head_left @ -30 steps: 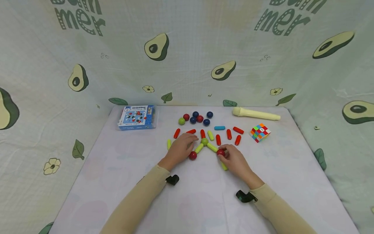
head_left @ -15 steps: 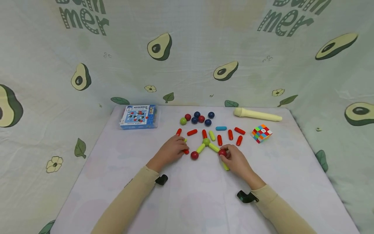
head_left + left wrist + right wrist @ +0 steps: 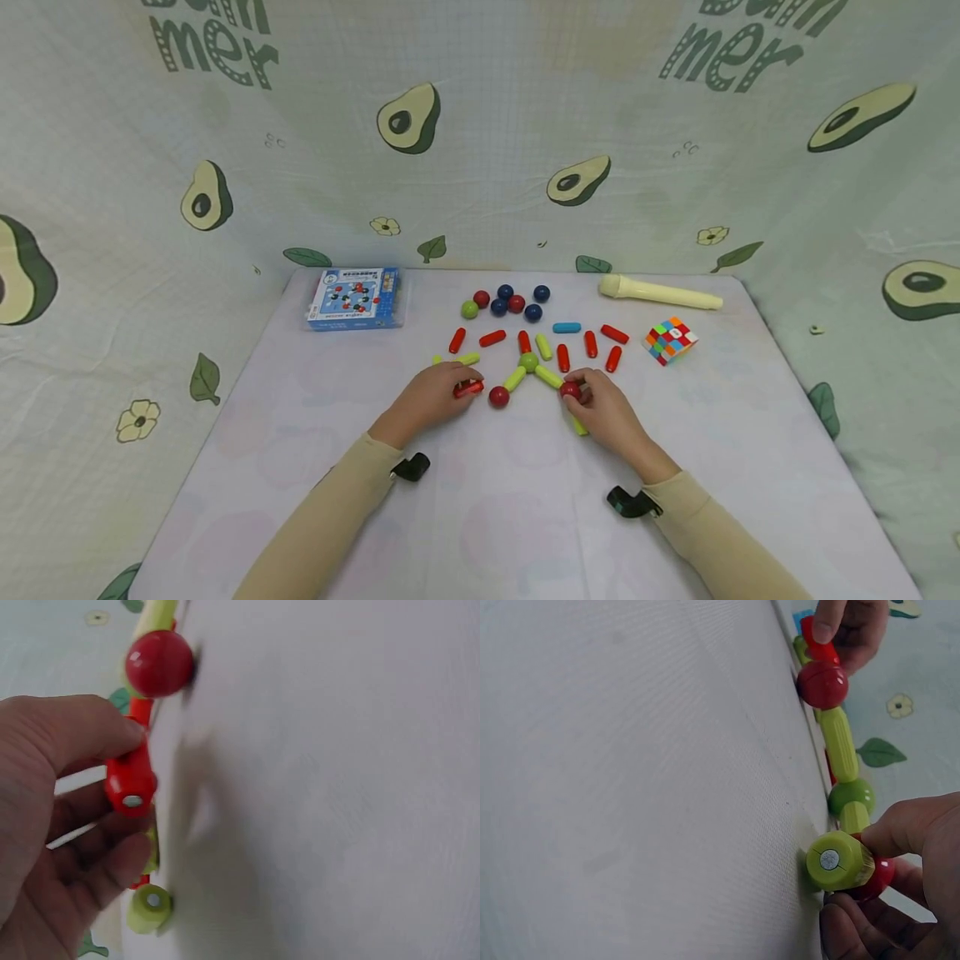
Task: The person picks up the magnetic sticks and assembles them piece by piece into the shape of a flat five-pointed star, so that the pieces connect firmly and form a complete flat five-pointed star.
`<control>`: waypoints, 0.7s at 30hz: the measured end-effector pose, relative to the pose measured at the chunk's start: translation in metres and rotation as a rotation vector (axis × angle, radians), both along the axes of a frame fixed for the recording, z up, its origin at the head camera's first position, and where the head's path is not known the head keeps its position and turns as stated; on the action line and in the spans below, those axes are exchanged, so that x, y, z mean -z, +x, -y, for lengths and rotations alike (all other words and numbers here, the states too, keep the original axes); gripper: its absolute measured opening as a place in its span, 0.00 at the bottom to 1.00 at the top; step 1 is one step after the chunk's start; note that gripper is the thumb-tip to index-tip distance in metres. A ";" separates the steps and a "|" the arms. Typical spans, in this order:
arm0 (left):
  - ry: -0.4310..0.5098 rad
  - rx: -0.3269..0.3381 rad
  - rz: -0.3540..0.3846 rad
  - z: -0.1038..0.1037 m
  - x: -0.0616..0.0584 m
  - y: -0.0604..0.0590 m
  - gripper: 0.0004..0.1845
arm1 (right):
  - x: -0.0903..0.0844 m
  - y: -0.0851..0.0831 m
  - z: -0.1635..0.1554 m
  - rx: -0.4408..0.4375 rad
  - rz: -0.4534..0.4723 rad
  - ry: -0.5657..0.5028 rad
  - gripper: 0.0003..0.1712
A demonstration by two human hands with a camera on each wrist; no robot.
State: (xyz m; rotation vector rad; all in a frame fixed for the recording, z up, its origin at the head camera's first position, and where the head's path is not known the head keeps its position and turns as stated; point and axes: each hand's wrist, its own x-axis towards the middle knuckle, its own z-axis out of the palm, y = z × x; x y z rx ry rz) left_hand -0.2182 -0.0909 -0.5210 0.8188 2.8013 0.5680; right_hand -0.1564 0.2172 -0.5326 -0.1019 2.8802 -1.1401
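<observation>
**Pinching a red stick beside the chain**

Pinching a red stick (image 3: 468, 388) between thumb and fingers, our left hand (image 3: 427, 398) lies low on the table (image 3: 300, 467), the stick's free end pointing at a red ball (image 3: 498, 397) just beside it. In the left wrist view the stick (image 3: 130, 783) shows its metal end cap and sits close below that ball (image 3: 158, 663); we cannot tell whether the two touch.

Our right hand (image 3: 611, 412) has its fingers curled around a second red ball (image 3: 571, 390), which joins two green sticks. One of them (image 3: 838, 861) points toward the right wrist camera with its cap showing. From there the chain runs up through a green ball (image 3: 528, 362) and down another green stick (image 3: 513, 380) to the first red ball.

Behind the hands lie loose red sticks (image 3: 492, 338), a blue stick (image 3: 566, 327) and a cluster of balls (image 3: 510, 303). A box (image 3: 352, 298) sits far left, a cube (image 3: 667, 340) and a cream tube (image 3: 660, 293) far right.
</observation>
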 end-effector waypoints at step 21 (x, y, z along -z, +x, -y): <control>0.332 -0.266 0.388 -0.022 0.011 0.027 0.17 | 0.002 -0.003 -0.001 0.011 0.003 -0.013 0.20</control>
